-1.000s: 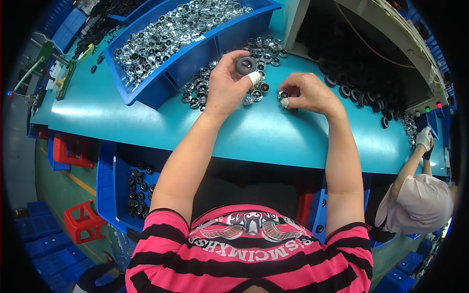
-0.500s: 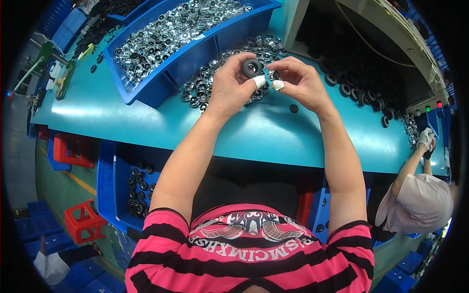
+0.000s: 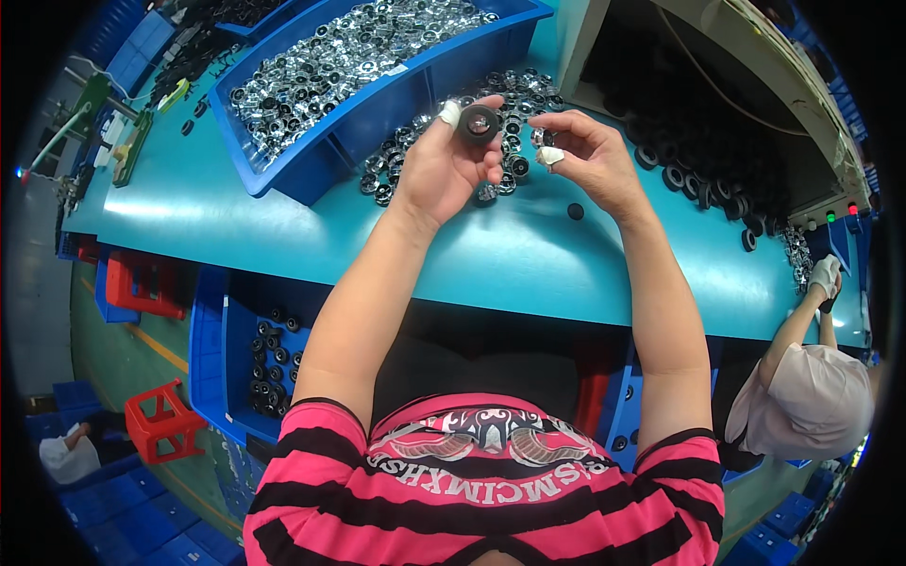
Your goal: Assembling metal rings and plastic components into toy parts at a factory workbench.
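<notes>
My left hand [image 3: 442,172] is turned palm up, with a thick black rubber ring [image 3: 467,126] held between its white-taped thumb and fingers. Something shiny shows in the ring's hole. To its right, my right hand [image 3: 599,162] pinches a small chrome-and-black wheel hub [image 3: 541,138] between its taped thumb and forefinger. The two hands are apart, raised over the teal table [image 3: 415,274]. Beneath and behind them lies a loose heap of similar shiny hubs [image 3: 514,165]. A small black round piece [image 3: 575,211] lies on the table below my right hand.
A long blue bin [image 3: 330,151] full of shiny hubs stands back left. Black rings [image 3: 698,184] are heaped at the opening of a pale housing [image 3: 830,151] at right. A co-worker's gloved hand [image 3: 825,274] is far right. A blue crate [image 3: 209,363] with wheels sits below the table.
My left hand has rolled palm up, its thumb moving to the ring's left side. My right hand has drawn slightly right, away from the ring, still pinching the hub.
</notes>
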`<state>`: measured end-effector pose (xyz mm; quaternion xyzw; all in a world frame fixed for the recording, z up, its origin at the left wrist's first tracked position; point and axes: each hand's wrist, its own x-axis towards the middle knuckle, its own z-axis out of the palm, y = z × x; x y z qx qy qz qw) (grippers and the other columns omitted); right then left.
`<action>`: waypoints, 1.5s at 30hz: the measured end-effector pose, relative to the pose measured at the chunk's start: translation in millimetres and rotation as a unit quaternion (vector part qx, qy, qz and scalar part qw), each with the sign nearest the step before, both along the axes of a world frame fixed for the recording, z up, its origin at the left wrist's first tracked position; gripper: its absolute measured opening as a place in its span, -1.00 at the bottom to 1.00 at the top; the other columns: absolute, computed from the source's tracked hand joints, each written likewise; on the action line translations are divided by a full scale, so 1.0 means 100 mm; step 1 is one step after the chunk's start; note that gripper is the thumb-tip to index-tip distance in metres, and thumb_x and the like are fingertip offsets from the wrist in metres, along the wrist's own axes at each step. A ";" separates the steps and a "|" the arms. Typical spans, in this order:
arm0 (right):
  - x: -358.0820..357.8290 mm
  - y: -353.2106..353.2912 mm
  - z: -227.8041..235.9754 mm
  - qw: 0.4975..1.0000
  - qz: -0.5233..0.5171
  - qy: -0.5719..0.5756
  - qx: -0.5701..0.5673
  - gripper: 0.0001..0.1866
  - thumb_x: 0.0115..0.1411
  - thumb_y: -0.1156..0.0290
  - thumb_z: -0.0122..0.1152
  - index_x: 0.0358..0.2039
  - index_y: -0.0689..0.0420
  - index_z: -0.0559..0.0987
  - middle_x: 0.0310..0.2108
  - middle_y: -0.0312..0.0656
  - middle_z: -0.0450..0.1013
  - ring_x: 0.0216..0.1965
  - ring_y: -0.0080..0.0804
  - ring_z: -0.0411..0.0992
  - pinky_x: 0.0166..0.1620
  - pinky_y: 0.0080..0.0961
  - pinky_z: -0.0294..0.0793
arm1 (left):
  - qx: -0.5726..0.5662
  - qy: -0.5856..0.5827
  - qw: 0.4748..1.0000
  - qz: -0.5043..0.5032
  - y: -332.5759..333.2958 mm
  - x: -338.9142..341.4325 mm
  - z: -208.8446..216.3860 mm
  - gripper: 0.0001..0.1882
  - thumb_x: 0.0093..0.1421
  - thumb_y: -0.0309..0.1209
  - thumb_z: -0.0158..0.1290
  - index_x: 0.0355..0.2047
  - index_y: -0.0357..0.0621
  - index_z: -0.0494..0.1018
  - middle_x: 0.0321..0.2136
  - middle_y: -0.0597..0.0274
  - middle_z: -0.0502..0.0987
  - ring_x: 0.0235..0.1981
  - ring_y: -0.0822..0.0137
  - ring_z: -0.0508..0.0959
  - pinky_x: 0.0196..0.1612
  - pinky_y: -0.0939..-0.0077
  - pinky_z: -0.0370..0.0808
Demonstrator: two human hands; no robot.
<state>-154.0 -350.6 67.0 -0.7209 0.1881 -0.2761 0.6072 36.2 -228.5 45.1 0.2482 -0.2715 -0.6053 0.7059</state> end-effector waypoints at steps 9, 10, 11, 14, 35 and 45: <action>0.01 -0.01 -0.03 1.000 0.015 0.025 0.002 -0.60 0.08 0.56 0.34 -0.01 0.20 0.62 -0.19 -0.32 0.57 -0.17 -0.59 0.54 -0.05 -0.58 0.54 | 0.060 0.033 0.997 0.046 -0.02 0.03 -0.06 -0.45 0.51 -0.03 -0.33 0.25 -0.20 0.29 -0.27 0.08 0.54 -0.37 0.34 0.52 -0.30 0.42 0.57; 0.00 -0.01 -0.04 1.000 0.016 0.022 -0.001 -0.60 0.09 0.55 0.34 -0.01 0.20 0.62 -0.20 -0.31 0.57 -0.18 -0.59 0.54 -0.06 -0.58 0.54 | 0.056 0.032 0.997 0.043 -0.02 0.03 -0.07 -0.45 0.51 -0.04 -0.32 0.25 -0.19 0.29 -0.27 0.08 0.54 -0.37 0.33 0.52 -0.30 0.41 0.58; 0.01 -0.01 -0.04 0.999 0.017 0.029 -0.004 -0.60 0.09 0.55 0.34 -0.01 0.21 0.62 -0.20 -0.31 0.58 -0.18 -0.59 0.54 -0.06 -0.58 0.54 | 0.053 0.031 0.997 0.042 -0.03 0.03 -0.08 -0.45 0.51 -0.04 -0.32 0.25 -0.19 0.29 -0.27 0.08 0.54 -0.37 0.33 0.53 -0.30 0.41 0.58; 0.01 -0.02 -0.05 0.999 0.019 0.042 -0.012 -0.59 0.08 0.54 0.35 0.00 0.21 0.62 -0.21 -0.30 0.59 -0.18 -0.59 0.55 -0.06 -0.58 0.55 | 0.044 0.034 0.998 0.037 -0.03 0.04 -0.09 -0.46 0.51 -0.05 -0.31 0.23 -0.19 0.29 -0.27 0.08 0.55 -0.37 0.33 0.53 -0.30 0.40 0.59; 0.02 0.07 0.03 0.999 -0.002 -0.025 0.047 -0.56 0.07 0.60 0.35 0.02 0.24 0.60 -0.20 -0.27 0.57 -0.14 -0.57 0.54 -0.02 -0.57 0.55 | 0.045 -0.029 0.997 0.047 -0.01 0.03 -0.10 -0.52 0.41 0.00 -0.04 -0.10 -0.23 0.49 -0.29 -0.04 0.62 -0.37 0.35 0.59 -0.34 0.43 0.62; 0.05 0.09 -0.04 0.998 0.011 -0.038 0.048 -0.68 0.16 0.52 0.37 -0.06 0.25 0.59 -0.21 -0.23 0.58 -0.27 -0.59 0.55 -0.17 -0.59 0.61 | 0.048 0.000 0.999 0.021 -0.04 0.02 -0.11 -0.51 0.47 0.00 -0.21 -0.11 -0.19 0.47 -0.28 -0.06 0.62 -0.40 0.33 0.56 -0.36 0.40 0.60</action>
